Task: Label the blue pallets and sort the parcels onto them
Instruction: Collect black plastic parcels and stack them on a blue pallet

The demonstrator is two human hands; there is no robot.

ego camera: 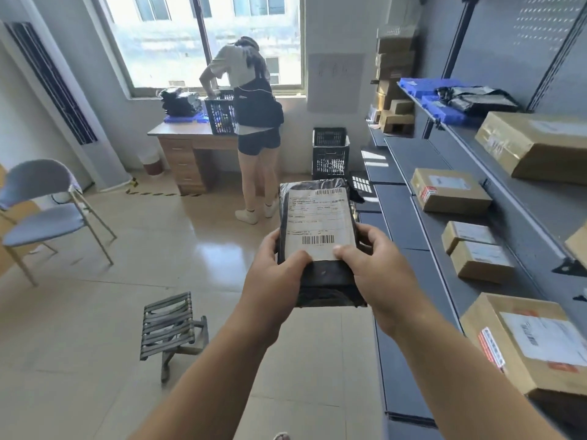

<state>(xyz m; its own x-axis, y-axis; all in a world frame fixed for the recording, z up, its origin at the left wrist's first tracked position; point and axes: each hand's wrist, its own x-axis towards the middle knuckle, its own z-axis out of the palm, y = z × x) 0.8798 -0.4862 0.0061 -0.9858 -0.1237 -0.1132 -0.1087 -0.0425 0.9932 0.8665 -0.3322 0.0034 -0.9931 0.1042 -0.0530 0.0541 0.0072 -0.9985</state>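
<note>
A black plastic-wrapped parcel [319, 282] with a white shipping label is held up in front of me, label side facing me. My left hand [273, 274] grips its lower left edge and my right hand [373, 265] grips its lower right edge, both thumbs on the label. Blue pallets [425, 85] lie on the upper shelf at the right, with black bagged parcels [476, 100] on them. Another blue pallet [185, 119] lies on the desk under a heap of black parcels [179, 101].
Grey shelving [409, 217] along the right holds several cardboard boxes [449, 195]. Another person [254, 122] stands at the desk [187, 150] by a black crate [222, 115]. Stacked black crates [330, 152] stand on the floor. A folding stool [170, 325] and chair [44, 211] stand at the left.
</note>
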